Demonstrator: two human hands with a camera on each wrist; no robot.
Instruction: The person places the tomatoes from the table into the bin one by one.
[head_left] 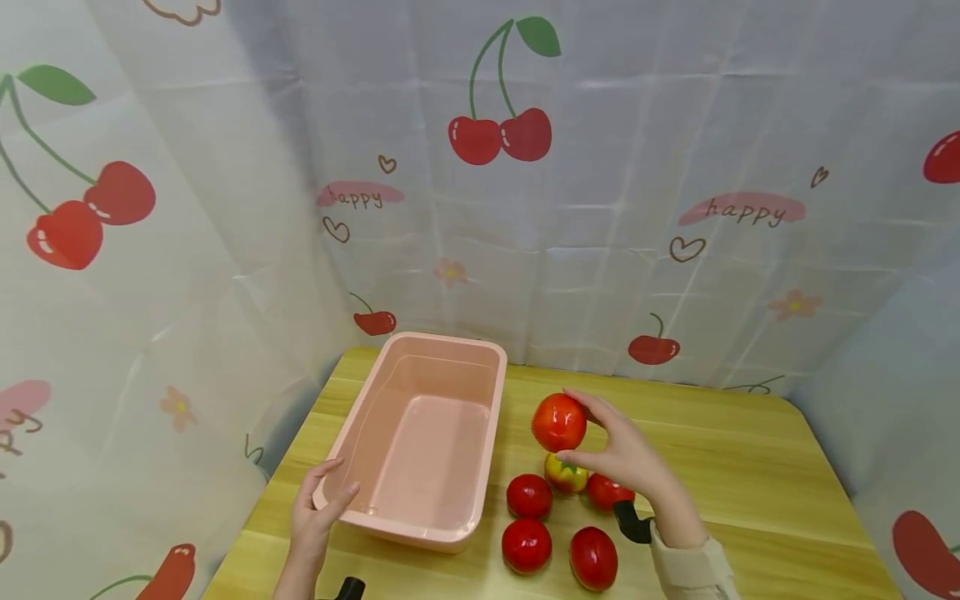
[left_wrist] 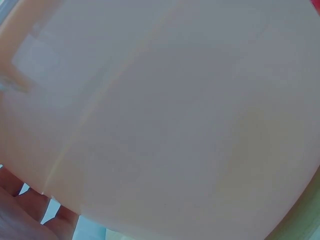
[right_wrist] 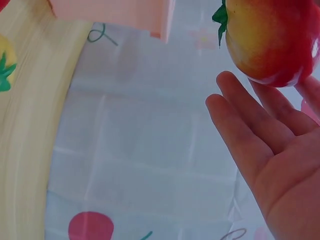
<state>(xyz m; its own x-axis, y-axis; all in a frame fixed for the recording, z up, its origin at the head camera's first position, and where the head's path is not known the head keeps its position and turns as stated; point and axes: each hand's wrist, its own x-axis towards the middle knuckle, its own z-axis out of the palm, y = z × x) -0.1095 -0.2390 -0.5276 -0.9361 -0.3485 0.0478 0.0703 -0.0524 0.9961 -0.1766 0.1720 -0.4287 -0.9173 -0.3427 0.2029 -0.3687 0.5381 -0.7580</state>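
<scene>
Right of centre in the frame's lower half, the grip of the right hand pinches one glossy, round, red-orange fruit. Left of it, the left hand's grip pinches the rim of one rectangular, pink plastic tub. The wood-grain tabletop, lower right of centre, bears four glossy red fruits and one yellow-and-red fruit.

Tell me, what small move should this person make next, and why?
Probably carry the red-yellow fruit left until it is over the pink bin. The right grip holds it raised above the table, the bin beside it looks empty, and the left grip holds the bin at its near-left corner.
</scene>
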